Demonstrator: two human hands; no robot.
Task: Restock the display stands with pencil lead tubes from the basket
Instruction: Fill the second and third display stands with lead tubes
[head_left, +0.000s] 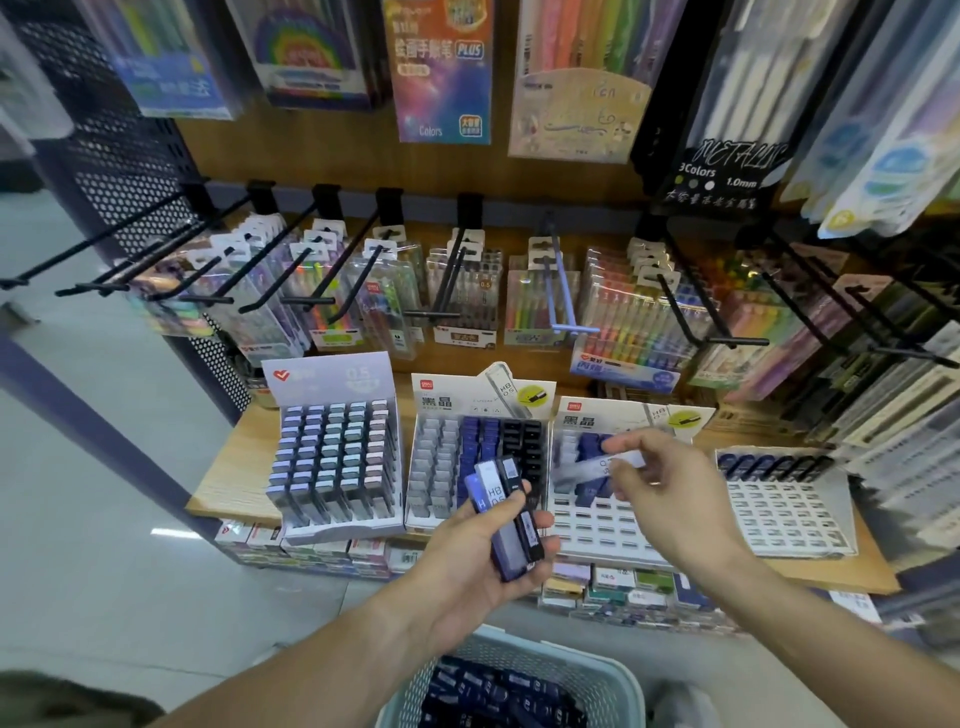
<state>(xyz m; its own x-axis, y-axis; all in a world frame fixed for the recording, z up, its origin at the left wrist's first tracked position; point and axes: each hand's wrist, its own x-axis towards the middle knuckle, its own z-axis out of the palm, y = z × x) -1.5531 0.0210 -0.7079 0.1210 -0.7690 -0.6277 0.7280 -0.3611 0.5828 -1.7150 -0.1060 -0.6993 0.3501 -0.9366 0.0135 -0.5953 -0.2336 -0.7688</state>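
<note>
Blue and black lead tubes, a small bundle, sit clamped between thumb and fingers of the left hand, held in front of the second display stand. Right hand pinches a single clear tube, motion-blurred, over the third stand; that stand has a few blue tubes in its upper rows and mostly bare slots below. Fourth stand on the right holds one row of dark tubes at the top, rest bare. First stand on the left looks full. Pale mesh basket at bottom edge, still loaded with dark tubes. All stands sit on a wooden shelf under hooks of pen packs. Only the head view here. Step, my read: feeding tubes one at a time from the left-hand bundle into stand three. Next move needs the clear tube turned upright and lined up with a free slot, then pushed down; the blur hides which slot is targeted.
</note>
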